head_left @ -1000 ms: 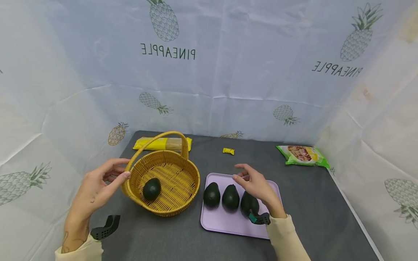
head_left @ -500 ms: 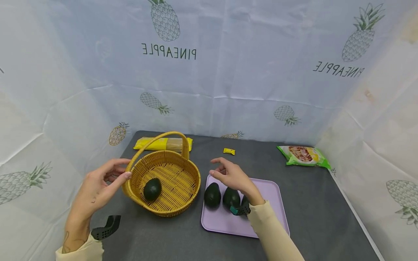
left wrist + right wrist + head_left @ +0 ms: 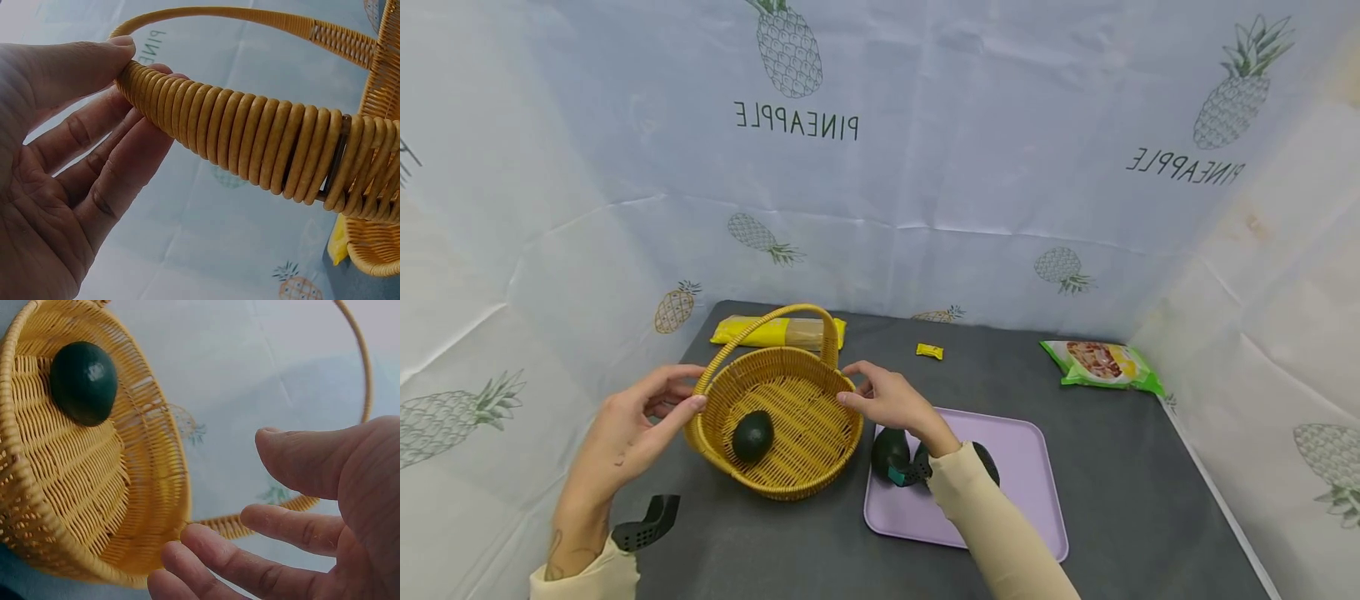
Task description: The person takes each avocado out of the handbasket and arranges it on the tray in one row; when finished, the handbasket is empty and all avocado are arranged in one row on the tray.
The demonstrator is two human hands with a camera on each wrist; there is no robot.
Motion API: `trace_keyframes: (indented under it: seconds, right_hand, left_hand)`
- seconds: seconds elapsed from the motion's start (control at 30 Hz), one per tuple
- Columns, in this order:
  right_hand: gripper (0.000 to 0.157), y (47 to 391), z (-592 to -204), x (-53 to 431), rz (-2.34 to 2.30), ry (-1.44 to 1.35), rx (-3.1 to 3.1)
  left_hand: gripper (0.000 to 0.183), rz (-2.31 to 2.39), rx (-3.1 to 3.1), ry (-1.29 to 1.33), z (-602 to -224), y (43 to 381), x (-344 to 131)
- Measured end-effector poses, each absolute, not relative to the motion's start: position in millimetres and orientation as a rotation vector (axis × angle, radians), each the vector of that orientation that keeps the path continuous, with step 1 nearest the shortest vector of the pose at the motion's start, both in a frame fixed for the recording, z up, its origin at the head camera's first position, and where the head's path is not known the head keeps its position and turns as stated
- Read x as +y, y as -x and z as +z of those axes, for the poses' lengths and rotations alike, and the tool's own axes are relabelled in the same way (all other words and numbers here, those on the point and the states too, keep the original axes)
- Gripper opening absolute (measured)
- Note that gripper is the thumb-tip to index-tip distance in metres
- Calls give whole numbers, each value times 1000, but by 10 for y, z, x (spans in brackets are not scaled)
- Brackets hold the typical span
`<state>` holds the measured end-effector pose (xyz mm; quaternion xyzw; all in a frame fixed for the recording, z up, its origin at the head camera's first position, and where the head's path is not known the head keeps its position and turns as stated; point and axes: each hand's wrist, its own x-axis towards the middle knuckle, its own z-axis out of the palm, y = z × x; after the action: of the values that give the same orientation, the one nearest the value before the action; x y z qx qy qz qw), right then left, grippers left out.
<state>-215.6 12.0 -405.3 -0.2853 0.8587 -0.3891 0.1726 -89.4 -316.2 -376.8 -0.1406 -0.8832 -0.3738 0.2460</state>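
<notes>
A yellow wicker basket [image 3: 808,433] stands on the table with one dark green avocado [image 3: 752,436] inside, at its left. My left hand [image 3: 628,429] pinches the left side of the basket's arched handle [image 3: 237,131] between thumb and fingers. At the basket's right rim, by the other handle base, is my right hand [image 3: 891,404]; its thumb and fingers are spread apart with nothing between them in the right wrist view. Below my right forearm lies a lilac tray [image 3: 1026,475]. An avocado [image 3: 891,452] shows at its left, while others there are partly hidden by my wrist and sleeve.
Behind the basket lies a yellow packet of noodles [image 3: 775,332]. A small yellow wrapped piece [image 3: 929,351] sits at the back middle, and a green and white food bag [image 3: 1102,364] at the back right. White pineapple-print cloth [image 3: 970,167] walls the table's back and sides.
My right hand has moved left from over the tray to the basket's right rim, its fingers still apart. My left hand keeps its pinch on the handle, and the basket stands in place.
</notes>
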Motion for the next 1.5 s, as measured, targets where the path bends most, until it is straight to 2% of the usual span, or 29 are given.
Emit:
trace_keyframes:
  seconds: [0.63, 1.5]
  right_hand:
    - [48, 2198, -4202, -544, -971, 854, 2425]
    - [53, 2255, -4483, -983, -914, 774, 2421]
  left_hand:
    - [41, -1018, -2413, 384, -3724, 865, -3206]
    - [38, -1000, -2405, 402, -3773, 906, -3179]
